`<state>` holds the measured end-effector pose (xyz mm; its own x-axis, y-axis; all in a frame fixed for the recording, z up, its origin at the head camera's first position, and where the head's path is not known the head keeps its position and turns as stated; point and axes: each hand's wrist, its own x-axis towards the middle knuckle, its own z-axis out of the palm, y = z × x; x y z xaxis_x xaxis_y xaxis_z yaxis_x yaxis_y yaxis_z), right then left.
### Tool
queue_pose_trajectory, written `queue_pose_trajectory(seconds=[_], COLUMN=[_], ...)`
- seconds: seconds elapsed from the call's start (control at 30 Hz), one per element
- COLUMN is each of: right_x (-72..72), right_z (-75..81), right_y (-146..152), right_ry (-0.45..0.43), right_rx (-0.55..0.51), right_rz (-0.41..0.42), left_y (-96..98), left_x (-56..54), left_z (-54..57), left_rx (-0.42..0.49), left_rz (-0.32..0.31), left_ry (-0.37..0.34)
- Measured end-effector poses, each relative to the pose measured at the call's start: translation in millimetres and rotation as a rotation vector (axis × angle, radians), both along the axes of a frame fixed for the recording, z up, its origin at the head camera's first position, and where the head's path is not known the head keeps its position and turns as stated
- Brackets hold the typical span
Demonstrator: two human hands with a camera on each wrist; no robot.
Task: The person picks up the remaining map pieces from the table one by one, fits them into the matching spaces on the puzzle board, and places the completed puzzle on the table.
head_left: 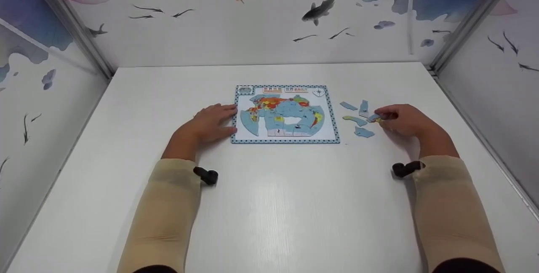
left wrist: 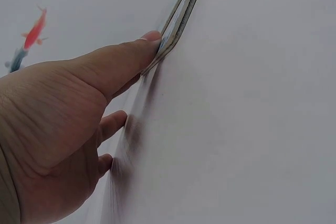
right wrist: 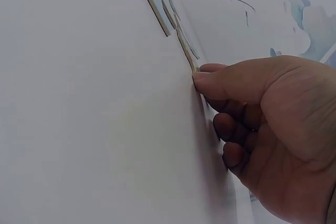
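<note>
A world-map jigsaw puzzle board (head_left: 286,141) with a blue dotted border lies flat on the table, its map partly filled and white gaps showing near the lower left and centre. Along the board's left edge rests my left hand (head_left: 211,123), fingers extended and thumb at the rim; the left wrist view shows that thumb (left wrist: 131,59) on the board's edge. To the right of the board, my right hand (head_left: 404,119) pinches a blue-and-yellow puzzle piece (head_left: 374,119) between thumb and forefinger. In the right wrist view the other fingers (right wrist: 224,125) are curled beneath.
Several loose puzzle pieces lie between the board and my right hand, among them a plain blue one (head_left: 364,132) and a yellow-tipped one (head_left: 354,119). The white table (head_left: 269,205) meets printed panels (head_left: 269,33) at the back and both sides.
</note>
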<state>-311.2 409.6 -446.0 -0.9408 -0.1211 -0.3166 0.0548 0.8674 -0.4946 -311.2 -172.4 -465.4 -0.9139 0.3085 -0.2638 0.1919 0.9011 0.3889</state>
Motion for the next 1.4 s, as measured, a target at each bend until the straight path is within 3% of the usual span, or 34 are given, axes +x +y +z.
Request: queue_pose_trajectory(seconds=[0.53, 0.97, 1.17, 1.4], right_x=[-1.5, -3.6, -4.9, -10.7], right_z=[1.8, 6.8, 18.8, 33.5], right_y=[-3, -7, -27, -73], right_ry=[-0.014, -0.004, 0.083, 0.136], right_rx=[0.019, 0.025, 0.027, -0.020], right_rz=[-0.008, -0.048, -0.019, -0.015], left_y=[-3.0, -2.3, -1.7, -0.6], left_x=[-2.1, -0.2, -1.5, -0.1], left_z=[0.5, 1.4, 2.5, 4.7], left_rx=[0.000, 0.004, 0.010, 0.011], left_rz=[-0.051, -0.030, -0.027, -0.011], left_ry=[0.013, 0.004, -0.017, -0.038])
